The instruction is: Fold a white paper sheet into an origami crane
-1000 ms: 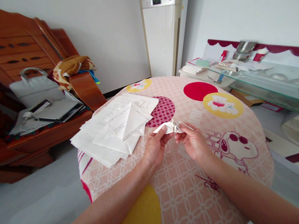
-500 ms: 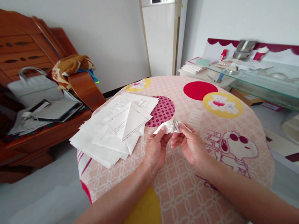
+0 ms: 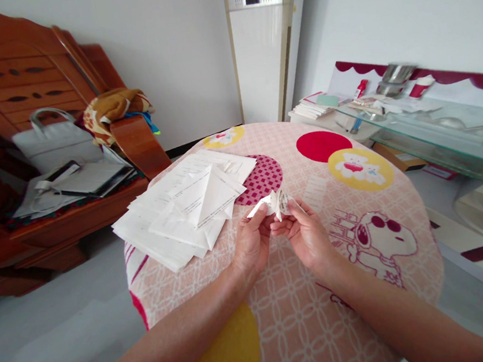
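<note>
A small folded piece of printed paper [image 3: 277, 202] is held between both hands above the middle of the round table. My left hand [image 3: 254, 235] pinches its left side, thumb on top. At the right side, my right hand [image 3: 306, 230] grips it with the thumb above and the fingers curled beneath. Creased points stand up at the paper's centre. To the left lies a spread stack of printed sheets [image 3: 160, 231], with a folded sheet [image 3: 214, 195] on top.
A patterned cloth [image 3: 300, 314] covers the table. Left of it stands a wooden bench [image 3: 128, 147] with a grey bag [image 3: 51, 141] and a laptop-like item. On the right are a glass shelf [image 3: 445, 129] with clutter and a stack of papers [image 3: 314, 106]. A tall white cabinet unit [image 3: 260, 57] stands behind.
The folded paper's middle has opened a little, its points now standing more apart. My right fingers have shifted slightly left beneath it. The stack of sheets is unchanged.
</note>
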